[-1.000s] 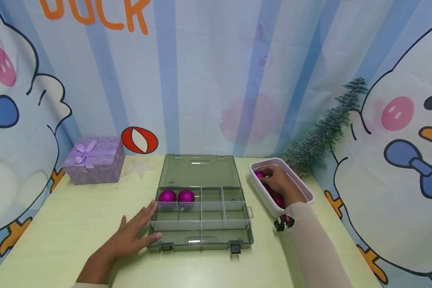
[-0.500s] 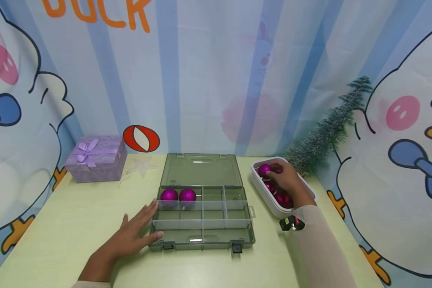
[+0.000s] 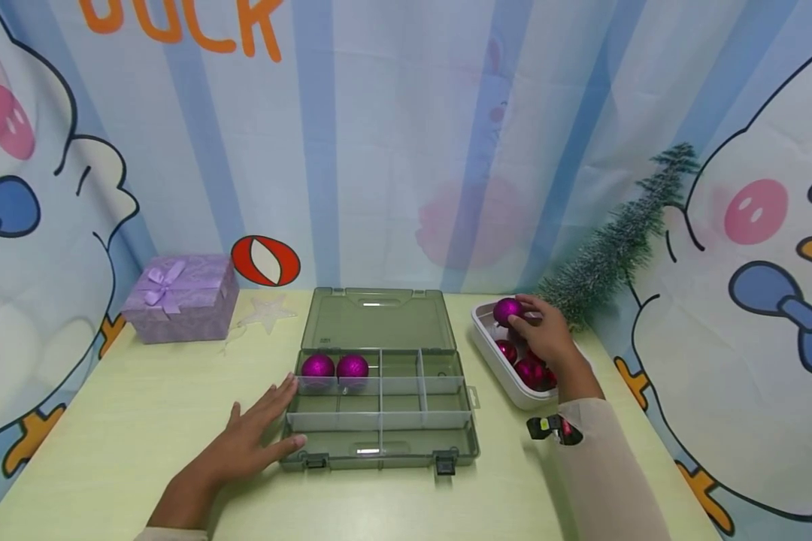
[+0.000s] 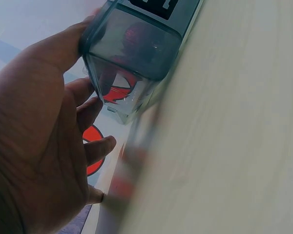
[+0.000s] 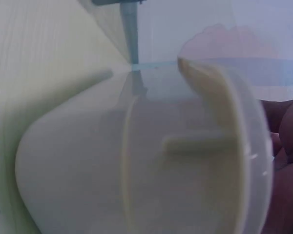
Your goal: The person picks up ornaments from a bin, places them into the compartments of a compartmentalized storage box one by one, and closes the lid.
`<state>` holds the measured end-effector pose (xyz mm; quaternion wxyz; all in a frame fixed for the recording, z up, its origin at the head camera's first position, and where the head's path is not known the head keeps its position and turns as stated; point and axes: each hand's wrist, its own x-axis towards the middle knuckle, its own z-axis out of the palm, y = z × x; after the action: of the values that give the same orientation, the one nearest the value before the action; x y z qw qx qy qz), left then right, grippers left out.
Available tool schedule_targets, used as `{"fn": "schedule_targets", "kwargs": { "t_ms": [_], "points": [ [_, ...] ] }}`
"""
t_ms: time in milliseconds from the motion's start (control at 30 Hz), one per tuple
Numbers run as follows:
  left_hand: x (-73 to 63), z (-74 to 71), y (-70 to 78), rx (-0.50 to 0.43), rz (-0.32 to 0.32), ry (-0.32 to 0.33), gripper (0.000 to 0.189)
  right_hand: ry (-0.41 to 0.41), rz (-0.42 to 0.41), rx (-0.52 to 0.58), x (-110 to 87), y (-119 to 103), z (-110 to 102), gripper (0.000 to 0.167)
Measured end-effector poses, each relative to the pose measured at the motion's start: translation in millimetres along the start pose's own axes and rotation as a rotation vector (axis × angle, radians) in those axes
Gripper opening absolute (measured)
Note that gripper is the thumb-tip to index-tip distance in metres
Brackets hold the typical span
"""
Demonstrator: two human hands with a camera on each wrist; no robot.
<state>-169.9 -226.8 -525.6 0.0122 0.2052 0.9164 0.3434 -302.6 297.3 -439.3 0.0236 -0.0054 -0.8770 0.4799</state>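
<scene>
right hand (image 3: 546, 336) pinches glossy purple ball (image 3: 507, 311) at white oblong tub (image 3: 503, 382) | right of grey-green plastic case (image 3: 334, 446) | left hand (image 3: 249, 437), fingers spread, touches case

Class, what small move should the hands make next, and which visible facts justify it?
Probably lift the magenta ball clear of the white tub, leftward toward the open divided box: the right hand pinches it over the tub, two similar balls sit in the box, and the left hand rests against its side.
</scene>
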Motion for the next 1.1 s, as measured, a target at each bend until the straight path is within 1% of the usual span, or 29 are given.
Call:
{"fn": "schedule_targets", "kwargs": {
  "t_ms": [167,300,467,667,867,1100],
  "points": [
    [-1.1,1.0,-0.4,0.001,-0.004,-0.001,0.091,0.025,-0.054,0.042,-5.2,-3.2,5.8,0.059],
    [-1.2,-0.6,1.2,0.005,-0.003,0.001,0.091,0.002,-0.099,0.089,-11.3,-9.5,11.7,0.059],
    [-1.1,-2.6,3.7,0.005,-0.004,-0.001,0.092,-0.025,-0.109,0.115,-18.0,-19.0,19.6,0.058],
    [-0.2,0.0,1.6,0.003,-0.011,-0.003,0.092,-0.040,-0.156,0.148,-22.6,-27.3,33.8,0.055],
    [-0.8,-0.4,1.7,0.007,-0.011,0.000,0.091,-0.080,-0.153,0.219,-25.7,-32.6,50.5,0.053],
    [-0.9,-1.5,2.4,0.015,-0.011,0.002,0.092,-0.137,-0.132,0.223,-31.1,-38.9,64.4,0.053]
  ]
}}
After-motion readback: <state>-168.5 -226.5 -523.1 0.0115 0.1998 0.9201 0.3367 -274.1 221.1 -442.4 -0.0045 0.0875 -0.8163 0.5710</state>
